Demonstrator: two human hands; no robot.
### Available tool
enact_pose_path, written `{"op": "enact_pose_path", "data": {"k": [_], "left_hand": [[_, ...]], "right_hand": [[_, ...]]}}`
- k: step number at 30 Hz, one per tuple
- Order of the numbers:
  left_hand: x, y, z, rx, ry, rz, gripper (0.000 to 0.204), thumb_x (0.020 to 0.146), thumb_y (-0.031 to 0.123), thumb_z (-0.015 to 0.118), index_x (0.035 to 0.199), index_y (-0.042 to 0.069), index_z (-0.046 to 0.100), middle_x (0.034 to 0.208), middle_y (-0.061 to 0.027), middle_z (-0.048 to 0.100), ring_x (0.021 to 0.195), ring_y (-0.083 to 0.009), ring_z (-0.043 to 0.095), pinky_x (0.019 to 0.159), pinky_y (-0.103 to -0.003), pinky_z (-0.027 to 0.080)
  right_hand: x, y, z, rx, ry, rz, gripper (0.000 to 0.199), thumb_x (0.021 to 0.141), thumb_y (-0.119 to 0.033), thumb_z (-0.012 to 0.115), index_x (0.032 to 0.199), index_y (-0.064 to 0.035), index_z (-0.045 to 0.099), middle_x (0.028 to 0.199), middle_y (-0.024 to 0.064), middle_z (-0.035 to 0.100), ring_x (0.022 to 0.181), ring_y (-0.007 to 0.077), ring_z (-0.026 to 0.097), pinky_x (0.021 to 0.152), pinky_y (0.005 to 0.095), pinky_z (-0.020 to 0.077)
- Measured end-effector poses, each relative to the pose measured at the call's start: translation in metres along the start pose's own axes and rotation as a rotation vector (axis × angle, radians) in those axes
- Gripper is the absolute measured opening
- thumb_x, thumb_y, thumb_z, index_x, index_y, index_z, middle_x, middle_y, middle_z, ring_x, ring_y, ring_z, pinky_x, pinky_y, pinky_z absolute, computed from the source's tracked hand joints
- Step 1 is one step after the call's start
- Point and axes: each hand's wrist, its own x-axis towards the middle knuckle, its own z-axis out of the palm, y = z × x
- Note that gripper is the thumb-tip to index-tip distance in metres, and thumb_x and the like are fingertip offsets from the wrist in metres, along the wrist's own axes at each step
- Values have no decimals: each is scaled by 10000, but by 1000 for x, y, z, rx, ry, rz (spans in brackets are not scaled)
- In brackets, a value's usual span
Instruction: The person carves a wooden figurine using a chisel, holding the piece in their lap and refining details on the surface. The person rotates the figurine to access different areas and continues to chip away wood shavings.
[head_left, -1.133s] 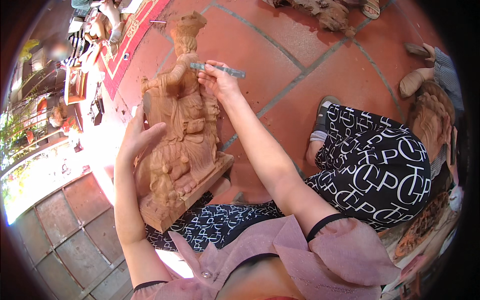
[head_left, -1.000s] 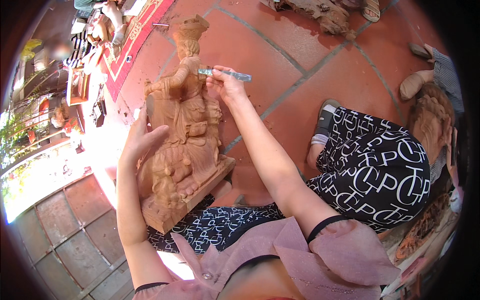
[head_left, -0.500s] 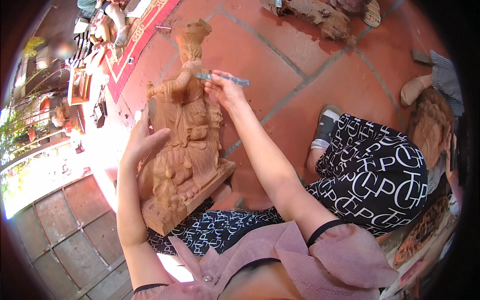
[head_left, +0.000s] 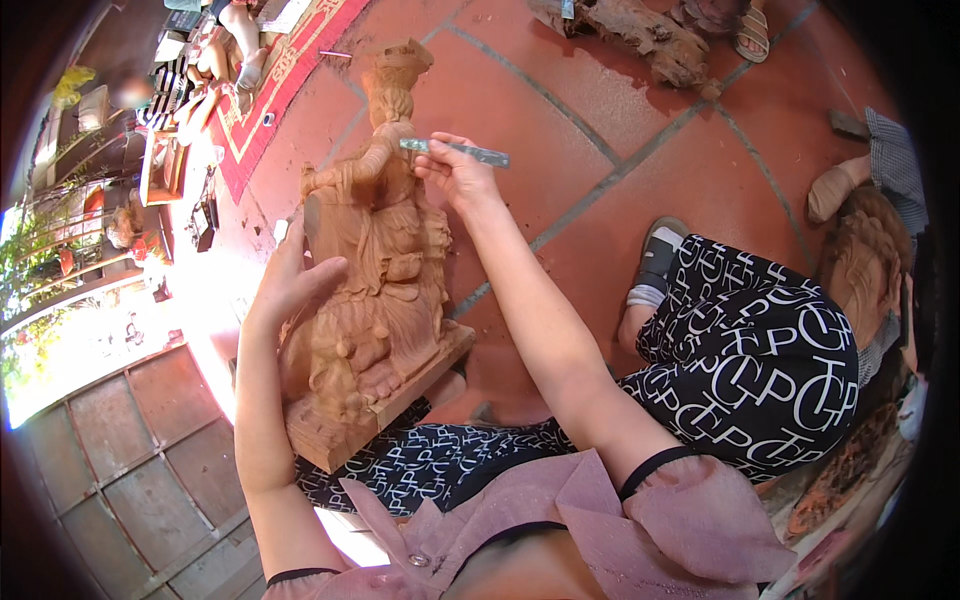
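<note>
A carved wooden statue point(head_left: 385, 265) leans across my lap, its flared top pointing away from me and its square base near my knees. My left hand point(head_left: 300, 280) holds its left side, the thumb stretched across the carving and the other fingers partly hidden along the edge. Something small and white shows at those fingertips. In my right hand point(head_left: 458, 172), a flat grey-blue strip point(head_left: 488, 157) is pinched between thumb and fingers. The strip's left end meets or overlaps the figure's shoulder; I cannot tell whether it touches.
Red floor tiles point(head_left: 560, 140) surround the statue. A rough piece of wood point(head_left: 640, 40) lies at the far right, near a sandalled foot. Another carved wood piece point(head_left: 862, 255) is beside a person at right. A red patterned rug point(head_left: 240, 140) and a seated person occupy the far left.
The view has shifted slightly, so everything sits a little further right. My right hand with the strip is marginally higher against the figure; my left hand keeps its place on the statue.
</note>
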Motion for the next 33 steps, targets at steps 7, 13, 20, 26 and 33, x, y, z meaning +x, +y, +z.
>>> {"op": "enact_pose_path", "data": {"k": [7, 13, 20, 26, 33], "left_hand": [[3, -6, -3, 53, -1, -4, 877, 726, 167, 712, 1448, 62, 225, 1068, -185, 585, 747, -202, 599, 707, -324, 497], [1, -5, -2, 58, -11, -12, 848, 721, 179, 719, 1424, 46, 264, 1062, -187, 587, 736, -213, 592, 711, -327, 492], [1, 2, -5, 60, -45, -79, 800, 731, 182, 717, 1396, 27, 301, 1091, -195, 580, 796, -222, 618, 748, -345, 495], [0, 10, -4, 13, -41, -85, 788, 726, 190, 722, 1386, 24, 325, 1201, -183, 530, 948, -254, 587, 804, -363, 480], [3, -9, -5, 42, -20, -3, 794, 714, 234, 732, 1374, 20, 346, 1232, -189, 517, 1007, -273, 559, 818, -366, 473]], "right_hand": [[-1, -5, -4, -43, 38, -26, 217, 844, -16, 612, 1037, 6, 514, 870, 131, 635, 734, 219, 662, 651, 348, 589], [-6, 3, -16, -129, 97, 2, 239, 841, -38, 637, 1045, -3, 518, 878, 133, 639, 738, 221, 664, 674, 342, 585], [-5, 2, -7, -70, 67, 0, 248, 831, -27, 642, 1039, 3, 511, 865, 133, 635, 681, 207, 660, 592, 318, 592], [1, -6, 2, -28, -1, -55, 260, 843, -24, 621, 1068, 6, 495, 878, 135, 631, 697, 207, 659, 600, 312, 590], [2, -9, 0, -73, 67, -23, 245, 851, -36, 620, 1068, -8, 510, 897, 121, 634, 750, 212, 656, 681, 335, 584]]}}
